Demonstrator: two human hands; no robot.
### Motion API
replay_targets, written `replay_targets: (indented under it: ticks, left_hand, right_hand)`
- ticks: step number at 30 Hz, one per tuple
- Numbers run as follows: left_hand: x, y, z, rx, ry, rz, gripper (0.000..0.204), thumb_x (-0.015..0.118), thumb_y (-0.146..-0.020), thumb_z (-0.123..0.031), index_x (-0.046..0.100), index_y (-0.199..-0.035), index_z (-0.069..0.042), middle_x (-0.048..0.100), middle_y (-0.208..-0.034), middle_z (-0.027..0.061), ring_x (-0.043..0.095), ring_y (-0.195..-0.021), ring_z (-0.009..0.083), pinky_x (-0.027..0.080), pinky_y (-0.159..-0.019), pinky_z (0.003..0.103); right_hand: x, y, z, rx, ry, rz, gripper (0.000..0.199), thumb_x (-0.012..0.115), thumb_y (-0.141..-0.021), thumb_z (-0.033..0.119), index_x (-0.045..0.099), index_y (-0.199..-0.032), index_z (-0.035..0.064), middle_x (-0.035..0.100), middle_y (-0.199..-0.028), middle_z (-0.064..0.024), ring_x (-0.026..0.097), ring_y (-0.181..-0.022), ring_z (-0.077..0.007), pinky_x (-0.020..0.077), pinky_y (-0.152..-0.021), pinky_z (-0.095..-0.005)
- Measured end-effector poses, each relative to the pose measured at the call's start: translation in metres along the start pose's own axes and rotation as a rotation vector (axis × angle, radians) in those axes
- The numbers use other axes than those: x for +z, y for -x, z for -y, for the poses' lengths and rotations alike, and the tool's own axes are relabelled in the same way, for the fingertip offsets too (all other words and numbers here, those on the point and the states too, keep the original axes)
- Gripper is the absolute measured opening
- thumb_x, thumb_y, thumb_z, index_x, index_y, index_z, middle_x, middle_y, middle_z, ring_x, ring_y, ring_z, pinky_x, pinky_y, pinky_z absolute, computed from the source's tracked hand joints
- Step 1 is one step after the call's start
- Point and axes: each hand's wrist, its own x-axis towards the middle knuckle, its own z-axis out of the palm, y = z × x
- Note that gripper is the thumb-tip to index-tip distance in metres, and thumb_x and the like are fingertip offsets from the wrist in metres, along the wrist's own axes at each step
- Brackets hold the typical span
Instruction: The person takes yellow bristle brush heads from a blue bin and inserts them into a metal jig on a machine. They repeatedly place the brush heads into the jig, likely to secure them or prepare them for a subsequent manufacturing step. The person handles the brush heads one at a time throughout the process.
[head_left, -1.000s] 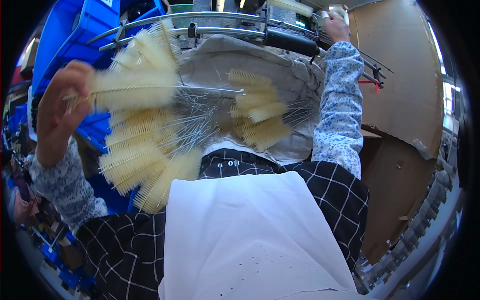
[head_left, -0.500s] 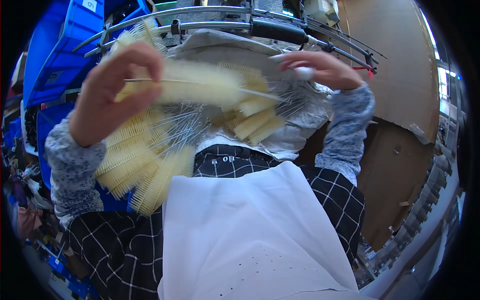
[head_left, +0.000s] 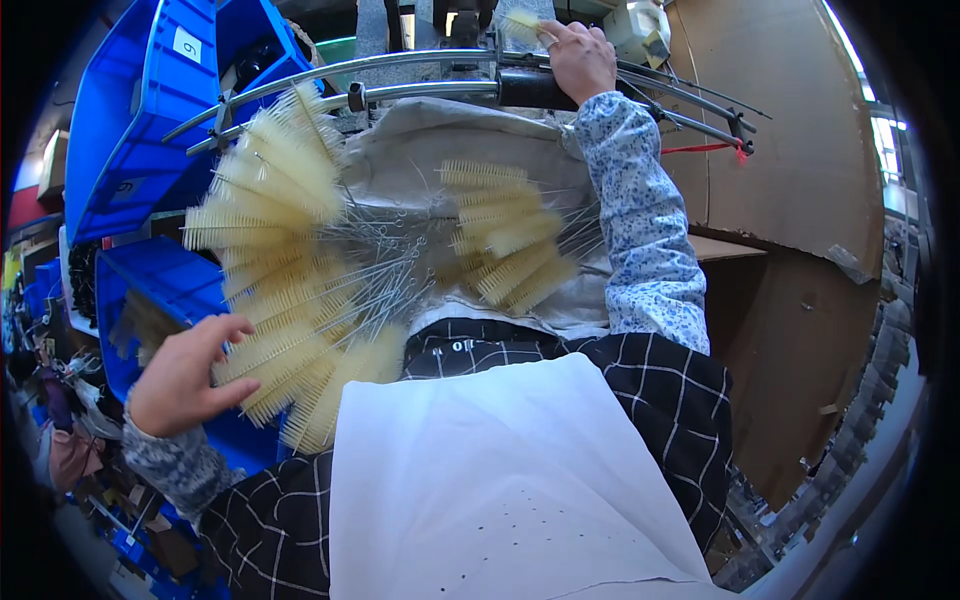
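My right hand (head_left: 582, 62) reaches beyond the far metal rail, its fingers closed on a yellow-bristled brush (head_left: 522, 24) that shows only in part. At the lower left, my left hand (head_left: 195, 375) is open, thumb and fingers spread, beside a fanned pile of brushes (head_left: 290, 270) with pale yellow bristles. Their looped wire handles (head_left: 385, 265) point inward. A smaller group of brushes (head_left: 515, 235) lies to the right on grey cloth (head_left: 400, 150), wire ends toward my right sleeve.
Blue bins (head_left: 115, 150) stand at the left, with another blue bin (head_left: 165, 270) below. Curved metal rails (head_left: 420, 92) with a black roller (head_left: 530, 88) cross the far side. Tall cardboard (head_left: 780, 130) borders the right. A white apron (head_left: 500, 470) covers my lap.
My left hand has dropped from the upper left, and the brush it held is out of it. My right hand has moved farther away, past the rail, and closed on a brush.
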Motion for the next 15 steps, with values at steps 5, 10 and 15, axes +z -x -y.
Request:
replay_targets:
  ticks: [5, 10, 15]
  left_hand:
    - [0.028, 0.007, 0.001, 0.136, -0.026, -0.16, 0.044, 0.062, -0.061, -0.012, 0.044, -0.1, -0.004, 0.05, -0.088, 0.015, 0.05, -0.082, 0.0316, 0.042, -0.069, 0.033]
    - [0.033, 0.014, -0.005, 0.122, -0.004, -0.318, 0.038, 0.057, -0.062, -0.005, 0.045, -0.097, -0.002, 0.049, -0.085, 0.0124, 0.051, -0.076, 0.0268, 0.041, -0.067, 0.03]
    - [0.023, 0.015, 0.002, 0.191, 0.172, -0.465, 0.031, 0.052, -0.06, 0.003, 0.045, -0.09, 0.0, 0.043, -0.075, 0.0059, 0.042, -0.065, 0.0135, 0.035, -0.058, 0.022]
  right_hand:
    - [0.015, -0.01, -0.004, 0.016, 0.07, 0.023, 0.028, 0.044, -0.078, 0.023, 0.054, -0.104, 0.0257, 0.055, -0.086, -0.0016, 0.05, -0.083, -0.0222, 0.0395, -0.074, -0.0369]
    - [0.008, -0.015, 0.003, -0.001, -0.122, 0.074, 0.022, 0.047, -0.077, 0.024, 0.057, -0.096, 0.0184, 0.056, -0.088, -0.0058, 0.05, -0.086, -0.0259, 0.0388, -0.074, -0.0388]
    - [0.012, -0.019, -0.001, 0.007, -0.157, 0.068, 0.02, 0.045, -0.079, 0.026, 0.061, -0.091, 0.0211, 0.055, -0.088, -0.0045, 0.045, -0.089, -0.0239, 0.0354, -0.074, -0.0382]
